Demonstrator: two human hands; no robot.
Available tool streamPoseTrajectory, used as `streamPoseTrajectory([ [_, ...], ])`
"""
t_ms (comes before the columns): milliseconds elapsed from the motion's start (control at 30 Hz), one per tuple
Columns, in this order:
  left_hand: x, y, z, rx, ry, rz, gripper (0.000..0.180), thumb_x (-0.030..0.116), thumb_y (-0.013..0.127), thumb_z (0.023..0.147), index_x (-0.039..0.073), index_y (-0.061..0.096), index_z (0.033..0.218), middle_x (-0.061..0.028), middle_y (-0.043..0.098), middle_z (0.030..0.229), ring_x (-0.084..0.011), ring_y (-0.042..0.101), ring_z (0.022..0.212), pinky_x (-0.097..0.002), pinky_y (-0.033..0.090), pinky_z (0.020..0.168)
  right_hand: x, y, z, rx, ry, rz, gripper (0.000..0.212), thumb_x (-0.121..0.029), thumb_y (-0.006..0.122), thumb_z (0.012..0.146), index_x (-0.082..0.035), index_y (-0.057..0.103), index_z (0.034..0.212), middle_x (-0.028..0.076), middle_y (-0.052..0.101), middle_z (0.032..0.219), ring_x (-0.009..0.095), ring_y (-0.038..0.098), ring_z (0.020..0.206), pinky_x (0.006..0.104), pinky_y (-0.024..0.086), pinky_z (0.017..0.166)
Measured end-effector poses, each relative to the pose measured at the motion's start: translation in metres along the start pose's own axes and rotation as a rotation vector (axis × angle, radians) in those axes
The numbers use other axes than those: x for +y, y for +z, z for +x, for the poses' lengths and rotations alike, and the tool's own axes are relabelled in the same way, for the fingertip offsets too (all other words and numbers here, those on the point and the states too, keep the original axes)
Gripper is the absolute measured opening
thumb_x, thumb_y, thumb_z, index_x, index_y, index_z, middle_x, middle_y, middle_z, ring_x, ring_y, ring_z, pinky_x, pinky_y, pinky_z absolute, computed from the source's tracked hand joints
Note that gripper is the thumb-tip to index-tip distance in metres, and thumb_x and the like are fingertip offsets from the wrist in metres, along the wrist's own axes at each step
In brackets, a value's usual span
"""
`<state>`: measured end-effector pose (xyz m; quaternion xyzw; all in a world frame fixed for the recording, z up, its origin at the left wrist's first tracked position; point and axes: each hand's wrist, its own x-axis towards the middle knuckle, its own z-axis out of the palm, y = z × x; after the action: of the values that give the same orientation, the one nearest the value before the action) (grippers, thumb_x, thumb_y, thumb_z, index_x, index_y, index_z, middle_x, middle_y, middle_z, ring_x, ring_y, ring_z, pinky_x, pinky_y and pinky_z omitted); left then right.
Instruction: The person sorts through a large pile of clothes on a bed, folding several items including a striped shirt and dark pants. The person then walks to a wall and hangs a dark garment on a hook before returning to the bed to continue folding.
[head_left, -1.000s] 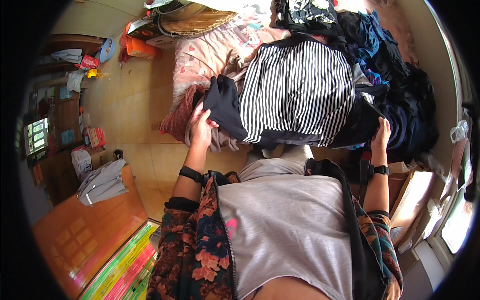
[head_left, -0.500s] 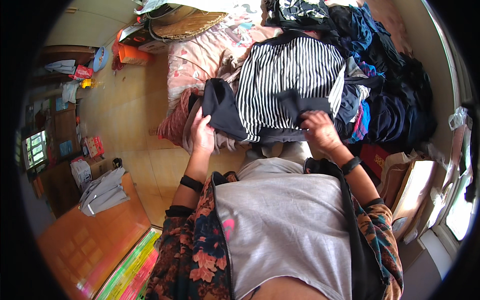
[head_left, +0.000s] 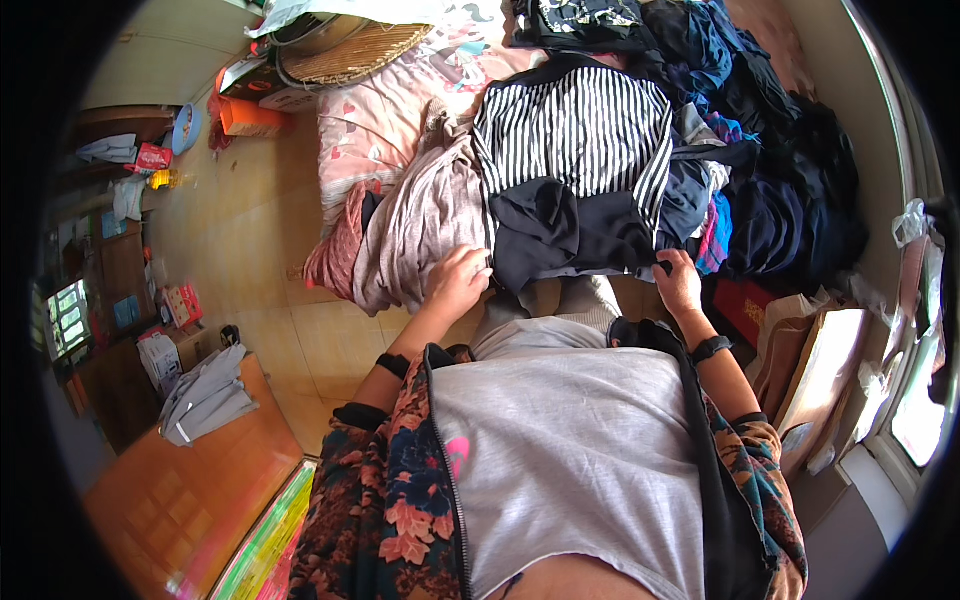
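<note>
A black-and-white striped shirt (head_left: 570,125) lies spread over the bed's near edge. Its black sleeve parts (head_left: 540,225) are folded across the lower portion, over the stripes. My left hand (head_left: 460,283) pinches the shirt's near left corner, its fingers closed on the cloth. At the near right corner, my right hand (head_left: 680,283) grips the edge between thumb and fingers. A greyish-pink knit garment (head_left: 420,215) lies left of the shirt, beside my left hand.
Dark clothes (head_left: 790,220) are heaped to the right, with a folded black garment (head_left: 580,22) at the back. A woven tray (head_left: 370,58) sits at the bed's far left. Grey clothing (head_left: 208,395) lies on a wooden table (head_left: 165,500) at lower left. Boards (head_left: 825,375) lean at right.
Both hands have moved inward and down to the shirt's near corners. The black sleeve parts they held out at either side now lie folded over the shirt's front.
</note>
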<state>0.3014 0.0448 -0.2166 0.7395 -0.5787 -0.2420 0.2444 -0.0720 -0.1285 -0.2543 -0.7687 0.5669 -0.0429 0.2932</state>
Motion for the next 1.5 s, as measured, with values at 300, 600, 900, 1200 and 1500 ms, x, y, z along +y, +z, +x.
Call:
streamPoseTrajectory([
  [300,-0.033,0.051,-0.001,-0.264,-0.539,-0.111,0.036,0.034,0.077,0.072,0.003,0.063,0.083,-0.0111,0.067,0.072,-0.0296,0.066,0.070,-0.0385,0.051,0.067,0.055,0.074,-0.003,-0.223,0.259,0.484,0.054,-0.041,0.076,0.076,0.003,0.061,0.104,0.013,0.067,0.085,0.022,0.065,0.082,0.0317,0.049,0.077],
  [600,-0.023,0.069,0.019,-0.217,-0.845,-0.571,0.022,0.013,0.067,0.085,0.000,0.057,0.071,-0.0096,0.063,0.064,-0.0150,0.060,0.051,-0.0281,0.049,0.048,0.062,0.078,0.000,-0.123,0.374,0.322,0.030,-0.027,0.060,0.086,-0.002,0.066,0.101,0.010,0.065,0.086,0.015,0.060,0.081,0.0317,0.045,0.076],
  [900,-0.010,0.018,-0.006,-0.186,-0.743,-1.087,0.013,0.006,0.057,0.088,0.003,0.059,0.100,0.0016,0.056,0.086,-0.0073,0.052,0.076,-0.0245,0.044,0.068,0.016,-0.002,-0.033,-0.209,0.576,1.429,0.024,-0.015,0.051,0.086,-0.009,0.060,0.109,0.000,0.064,0.096,0.014,0.063,0.086,0.0329,0.052,0.080],
  [1200,0.026,-0.060,-0.047,-0.180,-0.543,-1.440,0.032,0.003,0.055,0.088,0.001,0.049,0.120,-0.0090,0.062,0.112,-0.0185,0.062,0.100,-0.0335,0.051,0.090,-0.025,-0.096,-0.093,-0.228,0.397,1.617,0.037,-0.006,0.050,0.081,0.001,0.057,0.116,0.007,0.067,0.104,0.017,0.066,0.090,0.0292,0.053,0.083],
  [1500,0.017,-0.067,-0.037,0.023,-0.776,-1.491,0.019,0.002,0.056,0.087,0.007,0.051,0.105,-0.0069,0.061,0.096,-0.0200,0.063,0.088,-0.0371,0.056,0.080,-0.025,-0.106,-0.053,-0.355,0.441,1.572,0.017,-0.015,0.054,0.088,-0.005,0.062,0.099,0.004,0.067,0.092,0.016,0.066,0.082,0.0354,0.056,0.074],
])
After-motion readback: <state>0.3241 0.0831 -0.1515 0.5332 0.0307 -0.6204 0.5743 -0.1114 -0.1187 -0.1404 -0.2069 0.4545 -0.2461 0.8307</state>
